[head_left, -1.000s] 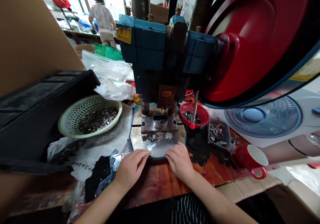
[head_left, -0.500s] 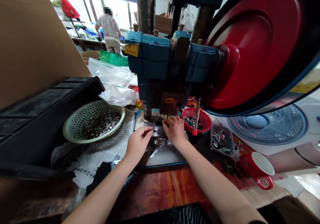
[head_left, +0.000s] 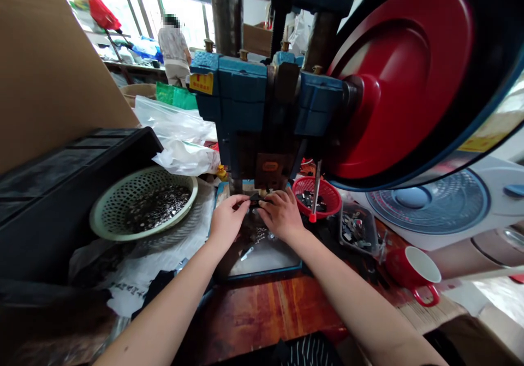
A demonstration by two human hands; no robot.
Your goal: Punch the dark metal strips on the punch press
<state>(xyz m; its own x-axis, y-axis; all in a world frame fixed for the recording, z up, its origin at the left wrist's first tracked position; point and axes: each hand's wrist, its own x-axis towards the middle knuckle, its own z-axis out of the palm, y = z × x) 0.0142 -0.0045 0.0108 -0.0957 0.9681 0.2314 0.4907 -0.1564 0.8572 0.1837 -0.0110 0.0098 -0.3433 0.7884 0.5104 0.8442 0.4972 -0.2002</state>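
Head view, and both hands are brought right in beneath the heavy blue metal press [head_left: 241, 90]! A small dark piece [head_left: 254, 197] is seen in the narrow gap between the fingertips, just under the press head. The left hand [head_left: 230, 216] is set at its left side, thumb and forefinger drawn close together; whether the piece is truly pinched cannot be told. From the other side the right hand [head_left: 282, 215] is curled in, fingers bent, its grip likewise impossible to make out.

Nearer, tiny shiny metal bits [head_left: 260, 235] are scattered on the flat grey metal base plate [head_left: 266, 267], and a slim pale flat piece [head_left: 246, 253] is laid just beyond them. The whole press is carried by the reddish-brown wooden desk [head_left: 266, 306].

Over on the right, dark parts are gathered in a round red plastic basket [head_left: 338, 205], passed in front by a metal rod with a red tip [head_left: 316, 186]. Beside it, mixed small pieces are held in a clear plastic box [head_left: 342, 236], with a glossy red mug [head_left: 398, 270] placed near.
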